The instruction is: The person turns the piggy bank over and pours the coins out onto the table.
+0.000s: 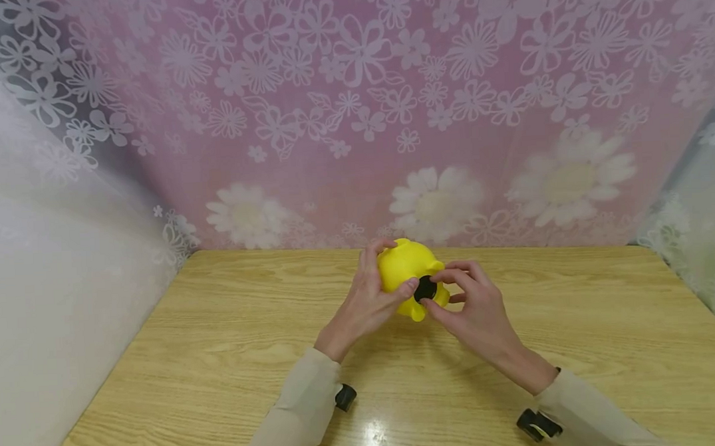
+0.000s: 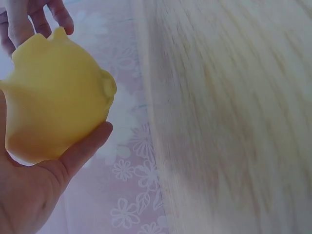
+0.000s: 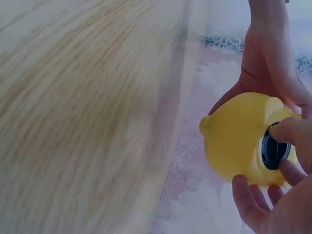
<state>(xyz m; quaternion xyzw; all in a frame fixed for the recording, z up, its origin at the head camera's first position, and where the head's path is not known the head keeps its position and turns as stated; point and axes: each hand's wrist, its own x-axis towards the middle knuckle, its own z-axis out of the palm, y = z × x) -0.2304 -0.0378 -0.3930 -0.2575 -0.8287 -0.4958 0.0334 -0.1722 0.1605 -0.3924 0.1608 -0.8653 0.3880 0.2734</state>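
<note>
A yellow piggy bank (image 1: 404, 265), rounded with stubby feet, is held above the table, its underside turned toward the head camera. My left hand (image 1: 368, 300) grips it from the left, thumb beside a round black plug (image 1: 425, 289) in the belly. At that plug (image 3: 271, 150), the thumb and index finger of my right hand (image 1: 480, 311) pinch its edge. The other right fingers curl against the bank's side in the right wrist view. From the left wrist, the bank (image 2: 61, 92) shows its smooth side, with my left thumb (image 2: 90, 144) along it.
A wood-grain table (image 1: 232, 361) lies under both hands. Behind it hangs a pink floral curtain (image 1: 329, 118), with pale fabric (image 1: 54, 263) along the left side. Black wrist mounts (image 1: 345, 397) sit by both sleeves.
</note>
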